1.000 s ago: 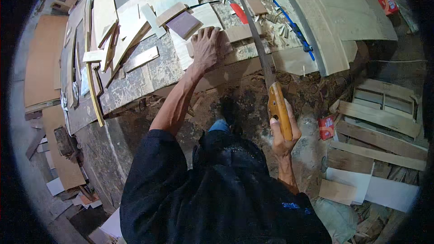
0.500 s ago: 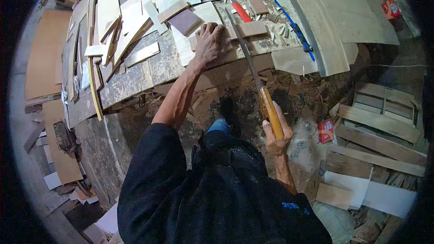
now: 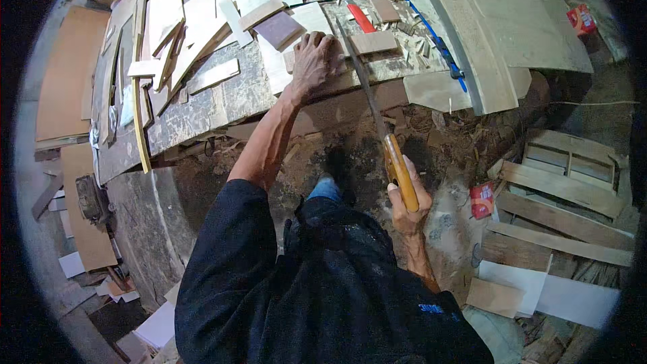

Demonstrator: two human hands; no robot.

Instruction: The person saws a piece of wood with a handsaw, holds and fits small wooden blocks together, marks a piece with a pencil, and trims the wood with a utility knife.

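Observation:
My right hand (image 3: 409,203) is wrapped round the yellow-brown wooden handle of a handsaw (image 3: 368,91). The saw's long, narrow blade points away from me, up over the bench's near edge, and crosses a short strip of wood (image 3: 374,43). To the left of the blade, my left hand (image 3: 314,64) presses on that strip with curled fingers, covering much of it. Under the strip is a pale board (image 3: 273,67). Just beyond my left hand lie a purplish flat piece (image 3: 278,29) and a small light block (image 3: 261,13).
The worn workbench (image 3: 202,109) carries scattered offcuts, a red-handled tool (image 3: 360,18) and a blue bar-like tool (image 3: 441,47). Large curved panels (image 3: 465,34) overhang its right side. Wooden boards (image 3: 559,216) and a red packet (image 3: 482,200) lie on the floor at right.
The saw and my right hand have shifted slightly left and up. My left hand keeps its place on the wood strip. The whole view has moved a little.

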